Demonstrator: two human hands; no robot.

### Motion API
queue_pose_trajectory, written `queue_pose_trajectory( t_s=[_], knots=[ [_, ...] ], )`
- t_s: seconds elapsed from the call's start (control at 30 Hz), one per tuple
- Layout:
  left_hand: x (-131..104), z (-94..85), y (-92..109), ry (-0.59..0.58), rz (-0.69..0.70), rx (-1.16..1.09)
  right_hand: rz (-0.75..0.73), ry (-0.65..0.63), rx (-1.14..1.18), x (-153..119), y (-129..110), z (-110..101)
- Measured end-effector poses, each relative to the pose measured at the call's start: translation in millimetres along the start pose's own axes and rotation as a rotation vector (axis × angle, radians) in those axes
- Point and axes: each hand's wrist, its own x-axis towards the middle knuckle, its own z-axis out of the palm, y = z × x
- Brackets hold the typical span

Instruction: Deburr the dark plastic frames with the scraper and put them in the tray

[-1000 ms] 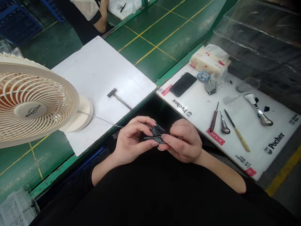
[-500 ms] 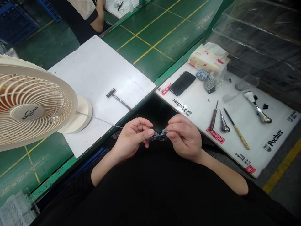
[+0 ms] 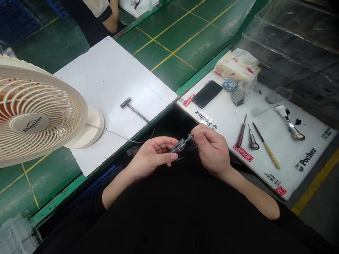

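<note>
Between my two hands is a small, glossy dark part (image 3: 180, 145), wider and rounded on the left and narrowing to a thin grey neck on the right. My left hand (image 3: 152, 155) pinches its wide end between thumb and fingers. At the narrow end, my right hand (image 3: 213, 148) is closed with thumb and forefinger on the tip. Whether this is one piece or two joined pieces I cannot tell. Both hands are held in front of my dark top, over the gap between the two boards.
To the left, a cream fan (image 3: 39, 120) stands on a white board (image 3: 113, 70) beside a T-shaped metal tool (image 3: 135, 109). The right-hand board (image 3: 286, 165) carries a phone (image 3: 207, 94), a screwdriver (image 3: 241, 131), an awl (image 3: 253, 138), a file (image 3: 266, 145) and a tissue pack (image 3: 235, 67). A person's arm (image 3: 112, 17) shows beyond.
The dark part has turned in my hands, so its wide glossy face shows and its narrow end points up to the right. My right hand has shifted slightly upward along with it.
</note>
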Motion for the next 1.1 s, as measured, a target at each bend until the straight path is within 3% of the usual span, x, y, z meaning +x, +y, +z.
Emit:
queue_pose_trajectory(
  t_s=[0.27, 0.53, 0.93, 1.1],
  knots=[
    [-2, 0.0, -5, 0.043, 0.117, -0.016, 0.019, 0.030, -0.099, 1, -2, 3],
    [2, 6.6, 0, 0.179, -0.008, -0.052, -0.135, -0.044, -0.177, -5, -17, 7],
    [3, 9.8, -1, 0.116, -0.042, -0.105, -0.111, -0.012, -0.138, -8, -15, 3],
    [2, 8.2, -3, 0.157, 0.017, -0.054, -0.111, -0.012, -0.153, -7, -18, 3]
  ],
)
